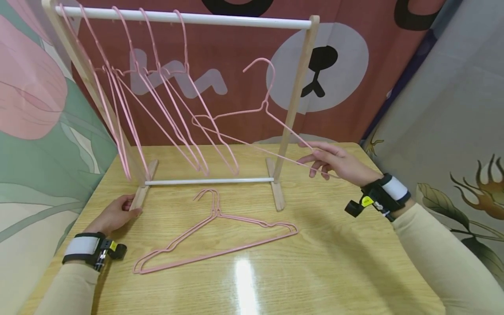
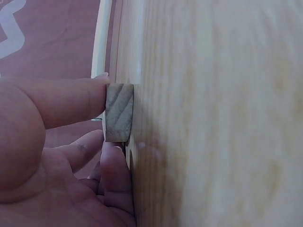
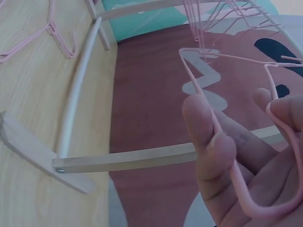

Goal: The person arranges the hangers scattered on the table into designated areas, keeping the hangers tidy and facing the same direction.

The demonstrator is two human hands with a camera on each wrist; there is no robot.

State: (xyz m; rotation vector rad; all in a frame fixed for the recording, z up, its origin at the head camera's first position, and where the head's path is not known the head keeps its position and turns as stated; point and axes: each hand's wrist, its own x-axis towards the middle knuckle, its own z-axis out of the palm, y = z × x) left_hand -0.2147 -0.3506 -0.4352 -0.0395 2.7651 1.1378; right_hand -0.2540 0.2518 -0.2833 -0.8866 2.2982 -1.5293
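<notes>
At the left foot (image 1: pixel 138 199) of a small wooden clothes rack, my left hand (image 1: pixel 114 215) pinches the foot's near end (image 2: pixel 120 113) between thumb and fingers. My right hand (image 1: pixel 340 165) holds a pink clothes hanger (image 1: pixel 272 81) by its right corner, in front of the rack's right post. The hanger's hook points up and left, below the white top bar (image 1: pixel 236 19) and apart from it. In the right wrist view the fingers curl round the hanger's corner (image 3: pixel 240 189). Several pink hangers (image 1: pixel 186 48) hang from the bar's left half.
Two overlapping pink hangers (image 1: pixel 220 252) lie on the wooden table (image 1: pixel 315 275) in front of the rack. A white lower bar (image 1: pixel 208 180) joins the rack's feet. Behind stands a red-brown curtain (image 1: pixel 244 48) with a bear's face; patterned cloth hangs at both sides.
</notes>
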